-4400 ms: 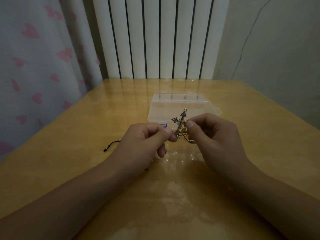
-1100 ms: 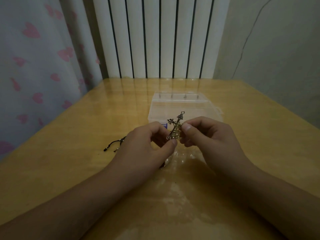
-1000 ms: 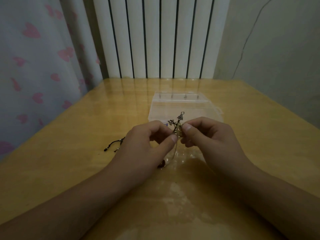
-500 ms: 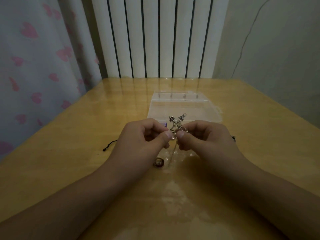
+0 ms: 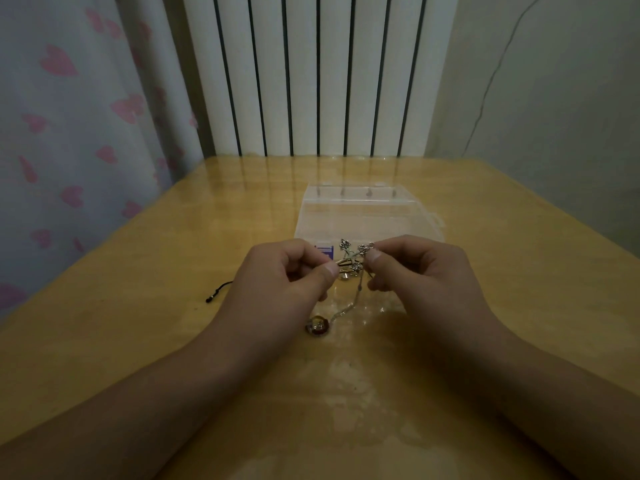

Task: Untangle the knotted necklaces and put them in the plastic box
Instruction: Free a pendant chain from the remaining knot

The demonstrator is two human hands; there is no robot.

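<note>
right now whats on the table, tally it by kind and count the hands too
hands: 2, the left hand and the right hand, both pinching the knotted necklaces
knotted necklaces: 1 tangle, number of chains cannot be told
round pendant: 1
clear plastic box: 1
black cord end: 1
total: 6

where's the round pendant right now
In the head view the round pendant lies on the wooden table near the middle, just below the left hand, at the end of a thin chain hanging from the pinched tangle.
</note>
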